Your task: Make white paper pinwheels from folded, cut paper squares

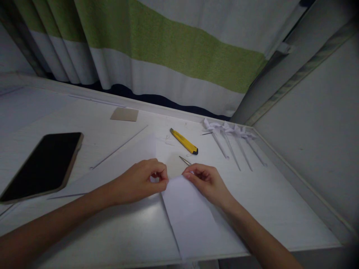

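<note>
A strip of white paper (186, 213) lies on the white table (280, 201), running from the front edge up to my hands. My left hand (143, 181) pinches the paper's far left corner, fingers curled. My right hand (206, 179) pinches the far right corner, fingers closed on it. A larger white sheet (126, 158) lies under and behind my left hand. A thin metal needle-like tool (185, 160) rests just beyond my right hand.
A yellow utility knife (183, 141) lies behind the hands. Several folded white paper pieces on sticks (232, 140) sit at the back right. A dark phone (42, 166) rests at the left, a brown card (125, 114) further back. A striped curtain (168, 48) hangs behind.
</note>
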A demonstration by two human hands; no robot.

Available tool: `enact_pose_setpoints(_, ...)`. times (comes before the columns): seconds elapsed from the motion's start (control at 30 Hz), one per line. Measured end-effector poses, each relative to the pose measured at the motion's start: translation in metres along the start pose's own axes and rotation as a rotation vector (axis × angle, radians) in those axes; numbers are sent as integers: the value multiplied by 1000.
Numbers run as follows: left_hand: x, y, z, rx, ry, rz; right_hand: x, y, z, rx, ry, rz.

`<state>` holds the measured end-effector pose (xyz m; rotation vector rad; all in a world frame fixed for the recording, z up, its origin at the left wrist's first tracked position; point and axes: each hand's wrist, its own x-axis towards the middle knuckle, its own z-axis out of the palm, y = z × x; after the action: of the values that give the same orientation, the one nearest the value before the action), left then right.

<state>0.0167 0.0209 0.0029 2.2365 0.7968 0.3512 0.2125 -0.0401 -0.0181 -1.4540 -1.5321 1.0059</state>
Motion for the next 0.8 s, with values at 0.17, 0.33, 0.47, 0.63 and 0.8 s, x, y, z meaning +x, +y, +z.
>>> enact_pose_setpoints(0.17, 1, -9, -3, -1, 22, -16, 4, -3, -16, 73, 141, 53)
enact_pose_setpoints(0.33, 5, -17, -4, -117, 40, -80, 6, -3, -28, 149, 290, 55)
enact_pose_setpoints(0.47, 10, -17, -3, -311, 66, -111, 6, -5, -19, 246, 236, 142)
enact_pose_setpoints(0.63, 11, -23, 11, -570, -33, -134, 7, 2, -5, 358, 177, 151)
enact_pose_setpoints(0.8, 11, -28, 24, -772, -86, -153, 7, 12, 0, 376, 132, 149)
